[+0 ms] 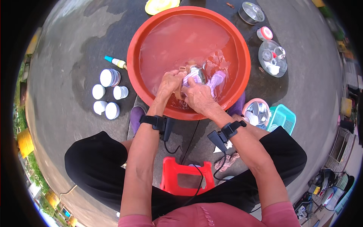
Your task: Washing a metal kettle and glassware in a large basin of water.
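Note:
A large orange-red plastic basin of water stands before me. Low over the water at its near side is a shiny metal vessel with brown parts; my hands hide much of it, so its exact kind is unclear. My left hand grips its left edge. With my right hand I hold a purple-and-white checked cloth against the metal. The cloth's loose end trails to the right in the water.
Stacked white bowls and cups stand left of the basin, near a handled brush. At right are a lidded pan, a clear tub of glassware, a pink bowl of dishes and a green basket. A red stool sits below.

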Demonstrator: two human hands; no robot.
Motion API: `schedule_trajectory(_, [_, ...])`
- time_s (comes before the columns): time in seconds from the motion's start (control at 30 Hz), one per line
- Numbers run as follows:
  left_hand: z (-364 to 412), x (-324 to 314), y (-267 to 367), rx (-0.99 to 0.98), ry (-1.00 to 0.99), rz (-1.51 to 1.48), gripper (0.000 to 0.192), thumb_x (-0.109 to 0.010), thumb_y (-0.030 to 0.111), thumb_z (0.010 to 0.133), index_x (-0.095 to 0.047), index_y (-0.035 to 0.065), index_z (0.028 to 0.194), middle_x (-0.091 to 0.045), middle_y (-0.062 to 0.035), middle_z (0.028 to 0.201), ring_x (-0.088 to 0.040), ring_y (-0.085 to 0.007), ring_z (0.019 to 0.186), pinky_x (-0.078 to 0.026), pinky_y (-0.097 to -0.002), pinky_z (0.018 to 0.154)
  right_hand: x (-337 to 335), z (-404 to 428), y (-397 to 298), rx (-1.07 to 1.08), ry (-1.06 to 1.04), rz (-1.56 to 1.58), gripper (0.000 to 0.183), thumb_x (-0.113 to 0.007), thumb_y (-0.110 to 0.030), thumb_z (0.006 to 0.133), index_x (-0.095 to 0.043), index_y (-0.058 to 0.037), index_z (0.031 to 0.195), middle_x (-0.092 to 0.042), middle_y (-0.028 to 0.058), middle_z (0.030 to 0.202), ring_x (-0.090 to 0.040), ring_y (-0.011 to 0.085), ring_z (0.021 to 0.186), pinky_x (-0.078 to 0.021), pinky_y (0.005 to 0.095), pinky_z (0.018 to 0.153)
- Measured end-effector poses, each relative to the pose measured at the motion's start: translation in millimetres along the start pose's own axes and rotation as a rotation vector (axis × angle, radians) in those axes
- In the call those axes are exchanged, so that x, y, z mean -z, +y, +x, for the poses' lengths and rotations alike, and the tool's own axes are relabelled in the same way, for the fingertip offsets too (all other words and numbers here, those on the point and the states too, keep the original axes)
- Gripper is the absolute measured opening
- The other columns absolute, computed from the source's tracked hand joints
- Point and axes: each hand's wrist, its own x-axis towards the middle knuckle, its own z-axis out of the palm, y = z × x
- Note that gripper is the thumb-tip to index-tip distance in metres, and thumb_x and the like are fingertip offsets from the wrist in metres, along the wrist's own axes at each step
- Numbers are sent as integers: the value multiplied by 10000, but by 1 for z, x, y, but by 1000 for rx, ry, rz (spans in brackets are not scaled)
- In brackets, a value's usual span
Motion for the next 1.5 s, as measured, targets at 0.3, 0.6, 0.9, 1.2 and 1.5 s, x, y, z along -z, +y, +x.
schedule_trajectory(0.3, [1,-27,8,-230,139,61,398,-500,305,865,-592,-19,1079,-626,-273,951,-601,-385,951,-450,-416,816,2,3,1,-254,191,53,290,-628,-149,734,-596,-112,1020,-468,185,967,-601,362,738,-504,457,597])
schedule_trajectory(0.6, [-15,-36,-35,-213,188,-105,349,-590,309,863,-542,-34,822,-583,-119,750,-548,-190,685,-446,-324,631,-12,-51,10,-101,200,168,220,-635,-111,677,-635,-119,896,-473,120,933,-582,302,814,-506,409,667])
schedule_trajectory(0.9, [-30,-43,-52,-211,-116,-298,326,-671,235,775,-604,-22,964,-597,-62,854,-559,-131,750,-470,-287,678,3,-27,38,-312,594,635,222,-591,-61,700,-658,-39,910,-532,130,893,-576,284,842,-464,342,759])
schedule_trajectory(1.2, [-23,-49,-59,-209,-122,-450,295,-578,67,769,-521,12,1053,-567,-37,765,-566,-113,697,-456,-266,575,7,-24,26,-169,329,532,359,-573,-62,732,-634,-71,1086,-523,137,965,-562,288,915,-458,347,809])
schedule_trajectory(1.5, [-22,-43,-51,-345,193,9,608,-589,194,734,-454,40,1306,-527,-222,1035,-557,-315,984,-446,-377,855,11,-24,27,-141,289,380,362,-590,-132,723,-612,-100,1083,-540,160,939,-589,337,846,-489,417,724])
